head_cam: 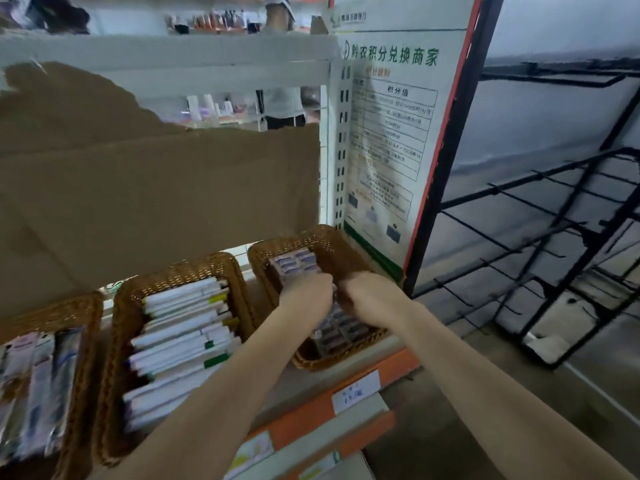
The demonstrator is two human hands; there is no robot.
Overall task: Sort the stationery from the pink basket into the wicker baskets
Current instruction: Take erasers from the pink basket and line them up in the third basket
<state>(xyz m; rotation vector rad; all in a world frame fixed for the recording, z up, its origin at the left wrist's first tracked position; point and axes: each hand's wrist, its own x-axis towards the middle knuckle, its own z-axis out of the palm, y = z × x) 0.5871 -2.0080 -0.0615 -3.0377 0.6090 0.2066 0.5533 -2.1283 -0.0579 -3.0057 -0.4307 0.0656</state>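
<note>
Small packs [341,330] lay in rows in the right wicker basket [346,242], where both hands met. The left hand [306,292] and right hand [367,292] had their fingers curled down among the packs, though a firm hold could not be told. This looked like the placing step; next, straightening. The pink basket was out of view.

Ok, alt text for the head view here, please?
Both hands, left hand and right hand, reach into the rightmost wicker basket of small packaged stationery on a shop shelf; their grip is blurred. Beside it, the middle wicker basket holds white boxed items, and a third basket holds carded packs.
</note>
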